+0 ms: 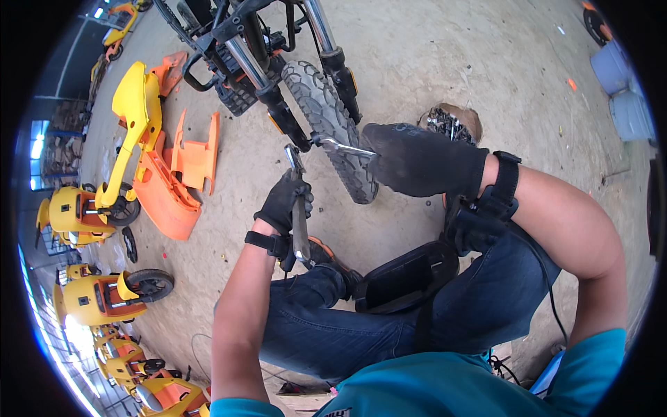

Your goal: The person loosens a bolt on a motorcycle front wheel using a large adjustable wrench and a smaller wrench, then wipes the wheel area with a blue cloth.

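Note:
My gloved left hand (pixel 281 201) is closed around a metal wrench (pixel 300 233), which stands nearly lengthwise with its head near the lower end of the left fork leg (pixel 283 115). In my gloved right hand (pixel 420 160) is a second, shiny wrench (pixel 347 148). It points left across the front wheel (pixel 316 97), its head at the axle end beside the fork. The glove hides most of that wrench's handle. The wheel, with its knobbly black tyre, sits between the two fork legs of a stripped scooter frame (pixel 233 90).
Orange and yellow body panels (pixel 167 187) lie on the concrete floor to the left. Several yellow scooters (pixel 90 299) stand beyond them. A round container of small metal parts (pixel 448 125) is past my right hand. Pale bins (pixel 629 111) stand far right; a black tray-like part (pixel 396 281) lies between my legs.

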A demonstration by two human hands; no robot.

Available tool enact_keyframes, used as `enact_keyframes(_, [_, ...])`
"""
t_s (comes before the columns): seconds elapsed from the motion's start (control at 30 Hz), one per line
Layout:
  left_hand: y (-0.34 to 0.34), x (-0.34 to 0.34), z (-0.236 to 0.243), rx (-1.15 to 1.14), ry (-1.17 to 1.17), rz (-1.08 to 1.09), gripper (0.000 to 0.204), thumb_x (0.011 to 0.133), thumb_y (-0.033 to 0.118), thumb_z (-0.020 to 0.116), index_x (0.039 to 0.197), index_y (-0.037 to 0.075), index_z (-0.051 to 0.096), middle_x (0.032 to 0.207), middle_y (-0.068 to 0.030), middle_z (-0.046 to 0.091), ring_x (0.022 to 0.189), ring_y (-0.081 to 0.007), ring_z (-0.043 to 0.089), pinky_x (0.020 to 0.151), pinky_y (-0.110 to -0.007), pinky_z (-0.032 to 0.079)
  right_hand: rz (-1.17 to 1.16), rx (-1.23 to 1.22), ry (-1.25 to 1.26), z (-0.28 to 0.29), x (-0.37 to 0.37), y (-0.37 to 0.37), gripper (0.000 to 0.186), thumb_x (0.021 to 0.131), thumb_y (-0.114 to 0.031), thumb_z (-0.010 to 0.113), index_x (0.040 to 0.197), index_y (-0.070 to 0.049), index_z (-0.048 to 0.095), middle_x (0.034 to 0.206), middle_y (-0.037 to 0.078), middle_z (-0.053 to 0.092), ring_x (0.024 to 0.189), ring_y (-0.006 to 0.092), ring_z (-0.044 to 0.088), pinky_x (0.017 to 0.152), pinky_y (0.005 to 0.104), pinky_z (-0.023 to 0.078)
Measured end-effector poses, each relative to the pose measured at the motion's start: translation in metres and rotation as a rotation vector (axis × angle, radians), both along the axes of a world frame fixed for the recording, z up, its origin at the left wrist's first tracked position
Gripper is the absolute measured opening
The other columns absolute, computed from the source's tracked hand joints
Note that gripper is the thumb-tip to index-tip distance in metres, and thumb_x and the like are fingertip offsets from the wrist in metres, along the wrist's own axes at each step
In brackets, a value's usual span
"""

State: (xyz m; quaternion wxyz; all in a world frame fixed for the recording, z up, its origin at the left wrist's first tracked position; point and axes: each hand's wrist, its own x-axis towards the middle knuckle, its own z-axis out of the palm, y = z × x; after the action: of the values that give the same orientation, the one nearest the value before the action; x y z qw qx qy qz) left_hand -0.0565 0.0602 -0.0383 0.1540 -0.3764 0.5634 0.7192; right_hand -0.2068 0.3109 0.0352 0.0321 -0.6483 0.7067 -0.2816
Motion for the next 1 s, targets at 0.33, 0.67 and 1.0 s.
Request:
enact_keyframes(0.33, [-0.006, 0.004, -0.033, 0.060, 0.138, 0.075, 0.019, 0.088, 0.017, 0.051, 0.106, 0.014, 0.047, 0.071, -0.0038, 0.054, 0.052, -0.0147, 0.053, 0.046, -0.029, 0.045, 0.058, 0.208, -0.883, -0.047, 0.106, -0.034, 0.041, 0.092, -0.042, 0.044, 0.081, -0.007, 0.063, 0.068, 0.014, 0.060, 0.059, 0.0237, 0.059, 0.058, 0.0341, 0.046])
enact_keyframes(0.67, [0.002, 0.002, -0.043, 0.184, 0.285, 0.188, 0.019, 0.081, 0.017, 0.063, 0.087, 0.013, 0.045, 0.062, -0.0041, 0.054, 0.050, -0.0186, 0.057, 0.046, -0.031, 0.049, -0.269, 0.456, -1.532, -0.011, 0.127, -0.071, 0.036, 0.086, -0.040, 0.057, 0.080, -0.005, 0.059, 0.063, 0.002, 0.052, 0.057, 0.0099, 0.051, 0.049, 0.0268, 0.040])
enact_keyframes(1.0, [0.016, 0.026, -0.104, 1.056, 0.451, 0.798, 0.057, 0.092, 0.043, 0.041, 0.114, -0.009, 0.045, 0.113, -0.0232, 0.055, 0.105, -0.0323, 0.054, 0.095, -0.043, 0.040, -0.421, 0.419, -1.686, -0.009, 0.132, -0.065, 0.025, 0.086, -0.032, 0.059, 0.092, -0.008, 0.056, 0.072, -0.001, 0.053, 0.057, 0.0059, 0.044, 0.049, 0.0201, 0.036])
